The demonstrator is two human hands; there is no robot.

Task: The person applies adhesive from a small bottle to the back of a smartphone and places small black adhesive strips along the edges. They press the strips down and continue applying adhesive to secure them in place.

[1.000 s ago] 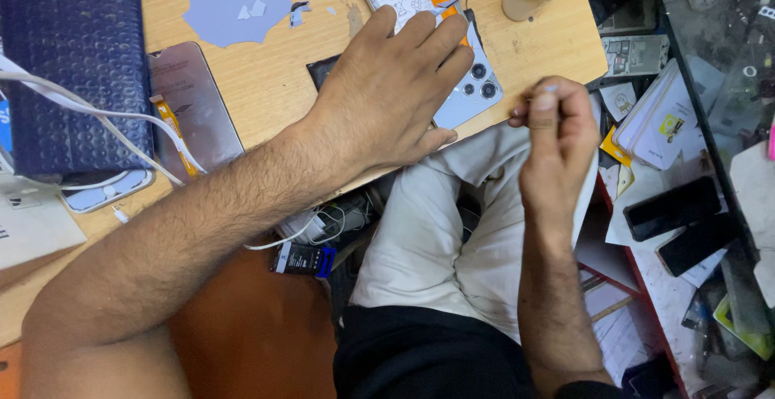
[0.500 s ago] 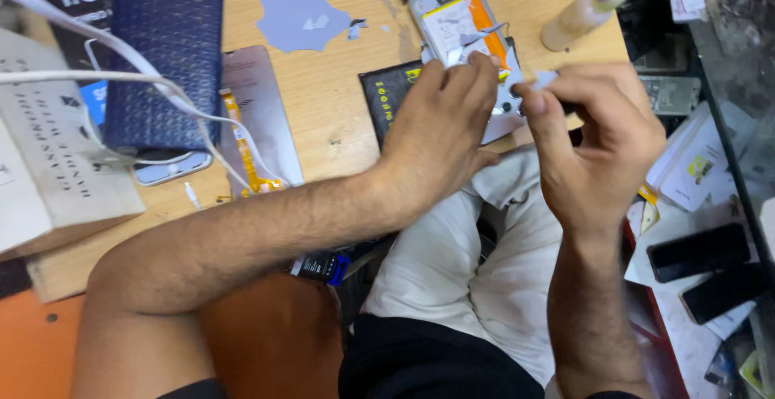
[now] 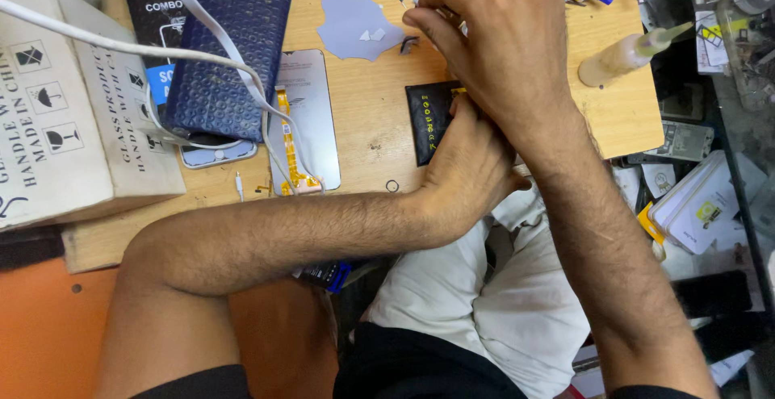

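Just right of the frame's centre on the wooden table (image 3: 371, 125), a black phone part (image 3: 428, 121) lies pressed under the left hand (image 3: 468, 169), fingers hidden, while the right hand (image 3: 500, 44) above pinches something too small to tell, with a squeeze bottle (image 3: 626, 56) at upper right.

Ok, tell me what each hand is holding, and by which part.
The left hand presses on the black phone part at its right side. What the right hand pinches cannot be told.
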